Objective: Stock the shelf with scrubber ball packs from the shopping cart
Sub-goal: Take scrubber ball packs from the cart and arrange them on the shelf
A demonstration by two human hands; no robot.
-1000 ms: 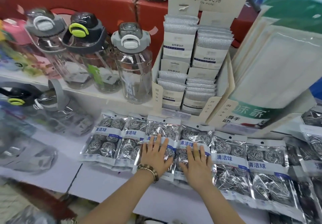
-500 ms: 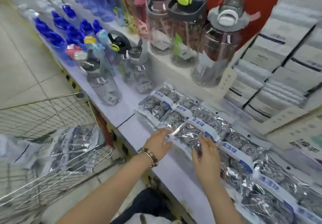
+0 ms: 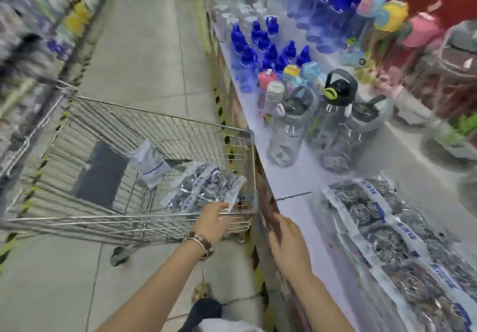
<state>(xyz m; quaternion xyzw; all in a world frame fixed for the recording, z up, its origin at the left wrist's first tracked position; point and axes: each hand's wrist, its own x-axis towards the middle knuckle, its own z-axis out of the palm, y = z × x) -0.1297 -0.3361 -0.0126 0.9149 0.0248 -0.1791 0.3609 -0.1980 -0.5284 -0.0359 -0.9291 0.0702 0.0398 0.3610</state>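
A wire shopping cart (image 3: 144,122) stands in the aisle left of the white shelf (image 3: 296,184). Several silvery scrubber ball packs (image 3: 204,187) lie in its near right corner. My left hand (image 3: 213,222), a bead bracelet on its wrist, reaches over the cart's near rim with straight fingers and holds nothing. In the air by the shelf's front edge is my right hand (image 3: 285,238), flat and empty. A row of scrubber ball packs (image 3: 382,231) lies on the shelf at the right.
Clear water bottles with grey and black lids (image 3: 317,130) stand on the shelf beyond the packs, with small blue bottles (image 3: 260,47) farther back. A white pouch (image 3: 149,161) leans inside the cart. The tiled aisle floor (image 3: 144,42) runs ahead, with blurred shelves at the left.
My view has swung left from the shelf to the cart. Both hands left the packs on the shelf; the left hand now reaches over the cart rim and the right hangs by the shelf edge.
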